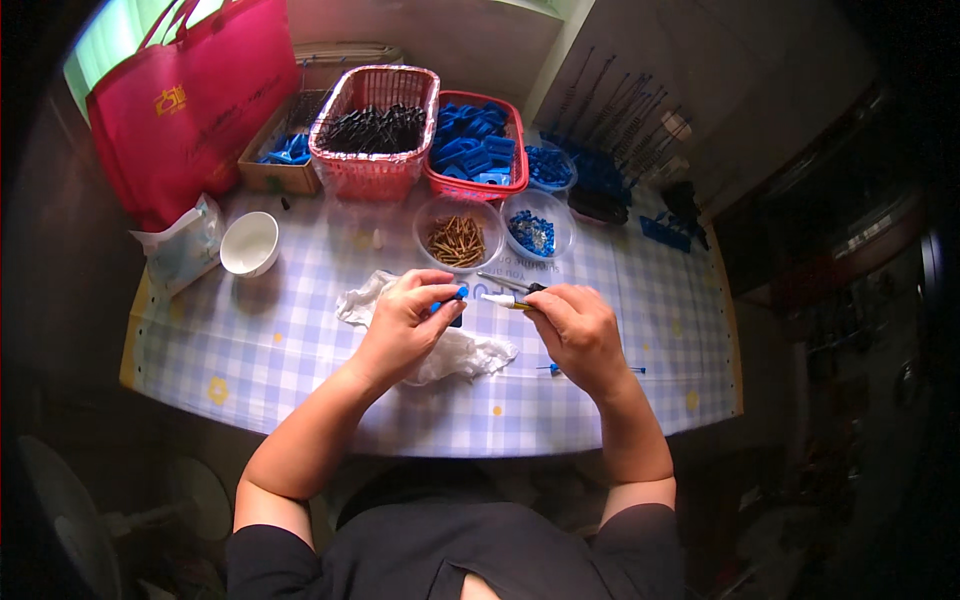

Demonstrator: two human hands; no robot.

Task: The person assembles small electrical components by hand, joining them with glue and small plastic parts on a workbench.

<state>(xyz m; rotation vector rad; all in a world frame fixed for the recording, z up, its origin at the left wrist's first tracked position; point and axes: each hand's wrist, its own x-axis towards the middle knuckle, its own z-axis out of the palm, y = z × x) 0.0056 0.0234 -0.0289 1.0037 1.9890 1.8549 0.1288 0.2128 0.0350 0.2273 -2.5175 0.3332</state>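
Note:
My left hand (408, 318) pinches a small blue plastic part (461, 293) between thumb and fingers over the middle of the table. Facing it, my right hand (582, 330) grips a white-tipped tube (497, 299) together with a thin metal-shafted tool (497, 281) with a dark handle. Both tips point left toward the blue part, a small gap apart from it. A crumpled white cloth (465, 357) lies beneath my left hand. Partly covered by my right wrist, a thin blue-ended piece (638, 370) rests on the tablecloth.
Beyond my hands stand a clear bowl of brass-coloured pins (457, 243) and a bowl of small blue pieces (533, 232). Behind are a pink basket of black parts (375, 130) and a red basket of blue parts (475, 140). A white bowl (250, 245) sits left.

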